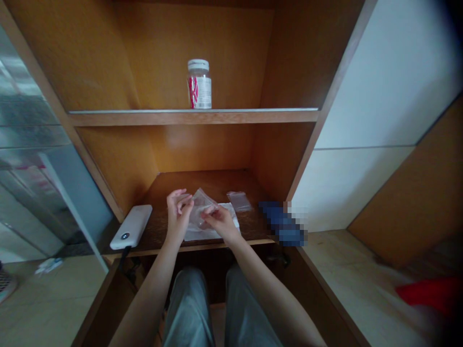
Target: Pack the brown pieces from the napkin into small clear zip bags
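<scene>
A small clear plastic bag (199, 205) is held up between my hands, just above the lower shelf. My left hand (178, 217) pinches its left edge between thumb and fingers, the other fingers loosely curled. On the bag's right side, my right hand (223, 222) grips it with thumb and forefinger. Whether anything is inside the bag, I cannot tell. Beneath both hands lies a white sheet (202, 235), partly covered by them. Another clear zip bag (240, 202) rests flat on the shelf, to the right of my right hand.
A white power bank (135, 224) with a dark cable lies at the shelf's left. At the right end is a blue, pixelated object (282, 224). A white-capped jar (199, 86) stands on the upper shelf (253, 115). Wooden side walls enclose the shelves.
</scene>
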Motion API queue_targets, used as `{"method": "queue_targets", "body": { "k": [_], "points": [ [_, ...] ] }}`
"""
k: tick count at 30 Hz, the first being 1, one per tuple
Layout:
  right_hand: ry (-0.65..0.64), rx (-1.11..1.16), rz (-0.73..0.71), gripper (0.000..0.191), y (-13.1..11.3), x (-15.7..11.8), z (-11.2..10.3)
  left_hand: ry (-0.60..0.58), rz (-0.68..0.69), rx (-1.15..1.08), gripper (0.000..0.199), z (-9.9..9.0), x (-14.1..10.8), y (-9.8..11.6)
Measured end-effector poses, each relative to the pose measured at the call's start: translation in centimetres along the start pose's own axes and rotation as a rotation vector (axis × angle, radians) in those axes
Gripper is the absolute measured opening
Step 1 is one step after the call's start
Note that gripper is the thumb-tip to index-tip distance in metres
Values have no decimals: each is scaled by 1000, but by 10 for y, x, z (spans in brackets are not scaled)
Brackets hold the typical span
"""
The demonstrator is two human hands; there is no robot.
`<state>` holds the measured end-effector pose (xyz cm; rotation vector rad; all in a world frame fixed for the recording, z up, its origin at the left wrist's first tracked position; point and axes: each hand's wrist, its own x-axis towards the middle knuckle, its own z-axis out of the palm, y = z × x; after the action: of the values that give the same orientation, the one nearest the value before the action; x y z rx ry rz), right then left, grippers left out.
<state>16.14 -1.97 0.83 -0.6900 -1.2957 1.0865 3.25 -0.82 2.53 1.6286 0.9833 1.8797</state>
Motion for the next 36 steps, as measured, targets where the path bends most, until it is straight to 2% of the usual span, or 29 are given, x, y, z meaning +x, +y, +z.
{"method": "queue_targets", "body": {
  "k": [2,5,9,12,15,19,23,31,36],
  "points": [
    [-67,-73,9,12,2,-4,3,-52,-39,36,36,0,-1,4],
    [-113,-161,-5,8,4,-6,3,-129,-6,196,19,-4,-1,6],
    [-42,-270,-75,8,9,-4,-1,-197,90,352,22,-9,0,6],
    [-60,-320,-100,13,11,-2,-3,-252,78,378,19,-8,-1,5],
    [-93,-386,-135,23,9,-4,-3,-244,73,410,10,-5,-1,3],
    [-172,-515,-240,30,-3,-8,-4,-220,132,511,15,-5,1,3],
    [-271,-556,-290,38,-16,-7,-8,-255,196,524,15,-7,3,0],
    [-404,-595,-274,29,-23,5,-18,-306,179,500,22,-9,-1,-9],
    [-420,-619,-250,24,-23,11,-19,-330,134,477,20,-7,-3,-8]
  ]
}}
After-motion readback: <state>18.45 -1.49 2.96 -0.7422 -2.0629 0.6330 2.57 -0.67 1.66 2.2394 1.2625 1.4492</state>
